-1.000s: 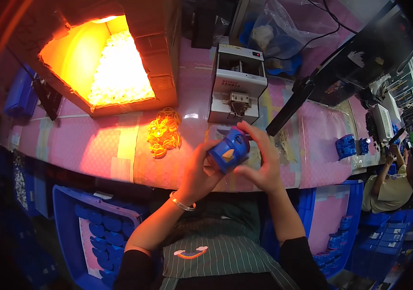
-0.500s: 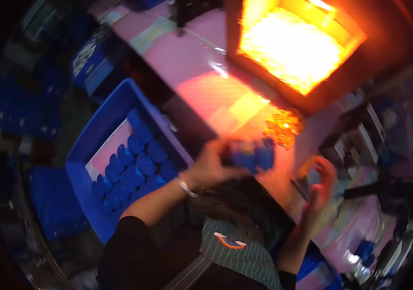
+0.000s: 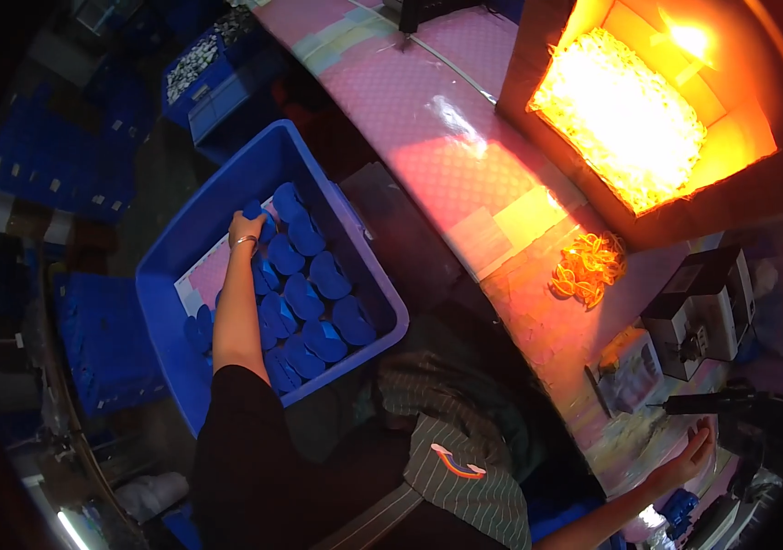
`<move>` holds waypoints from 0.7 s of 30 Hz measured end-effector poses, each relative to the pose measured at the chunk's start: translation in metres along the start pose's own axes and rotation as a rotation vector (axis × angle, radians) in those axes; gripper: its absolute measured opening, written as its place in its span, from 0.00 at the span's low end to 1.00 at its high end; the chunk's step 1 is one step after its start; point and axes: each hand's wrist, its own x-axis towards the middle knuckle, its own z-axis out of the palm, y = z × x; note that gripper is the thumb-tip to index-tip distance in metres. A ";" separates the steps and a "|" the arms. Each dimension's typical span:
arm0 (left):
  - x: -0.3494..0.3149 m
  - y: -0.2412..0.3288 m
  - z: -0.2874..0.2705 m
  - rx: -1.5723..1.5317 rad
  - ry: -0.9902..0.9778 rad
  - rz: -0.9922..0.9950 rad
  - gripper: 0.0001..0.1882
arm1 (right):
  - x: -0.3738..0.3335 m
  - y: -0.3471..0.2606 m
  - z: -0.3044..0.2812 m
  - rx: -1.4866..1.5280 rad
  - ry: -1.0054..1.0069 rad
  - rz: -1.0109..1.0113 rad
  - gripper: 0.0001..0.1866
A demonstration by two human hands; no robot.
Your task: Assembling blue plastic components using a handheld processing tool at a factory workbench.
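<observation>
My left hand (image 3: 243, 229) reaches down into a big blue plastic bin (image 3: 390, 341) at the left, its fingers closed on a blue rounded piece (image 3: 253, 210). Several more blue pieces (image 3: 303, 295), waisted like a figure eight, lie in rows beside it in the bin; what exactly they are I cannot tell. Over the right end of the bench, my right hand (image 3: 690, 451) has its fingers stretched out and nothing visible in them. It is nearest to a black tool-like arm (image 3: 708, 403), just below it.
A brightly lit open box (image 3: 584, 174) with a heap of loose loops stands on the pink-covered bench (image 3: 391, 101). A small orange-lit pile of loops (image 3: 589, 269) lies before it. Right of that is a white-and-black device (image 3: 699, 316). Blue crates (image 3: 103, 339) are stacked at the left.
My left hand has moved from the bench edge into the bin, carrying the blue piece. My right hand has moved right and nearer. The view has shifted.
</observation>
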 end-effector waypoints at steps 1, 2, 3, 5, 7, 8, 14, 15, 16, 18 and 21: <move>-0.001 0.006 0.006 0.023 -0.084 -0.012 0.42 | -0.002 0.006 -0.010 -0.038 0.027 -0.004 0.20; -0.001 0.008 0.012 0.048 -0.163 -0.027 0.43 | -0.003 0.010 -0.020 -0.048 0.036 0.000 0.20; 0.000 0.009 0.017 0.048 -0.173 -0.015 0.43 | -0.004 0.013 -0.032 -0.093 0.054 0.017 0.18; 0.014 0.001 0.025 0.119 -0.215 0.090 0.43 | -0.004 0.032 -0.059 -0.153 0.092 0.040 0.17; 0.027 -0.019 0.033 0.044 -0.258 0.130 0.46 | 0.006 0.079 -0.098 -0.291 0.133 0.125 0.18; 0.031 -0.027 0.035 -0.062 -0.280 0.122 0.45 | 0.009 0.090 -0.113 -0.348 0.133 0.122 0.21; 0.033 -0.012 0.027 0.117 0.068 0.386 0.29 | 0.069 0.233 -0.200 -0.921 0.243 0.001 0.38; 0.011 0.016 0.022 0.026 0.348 0.536 0.25 | 0.069 0.245 -0.216 -1.093 0.259 -0.092 0.41; -0.021 0.056 0.008 -0.092 0.371 0.641 0.21 | 0.063 0.250 -0.221 -1.108 0.274 -0.077 0.41; -0.109 0.156 -0.037 -0.361 0.253 0.758 0.14 | 0.055 0.257 -0.222 -1.153 0.095 0.115 0.46; -0.216 0.246 -0.066 -0.575 0.043 1.120 0.10 | 0.063 0.251 -0.222 -1.176 -0.042 0.290 0.50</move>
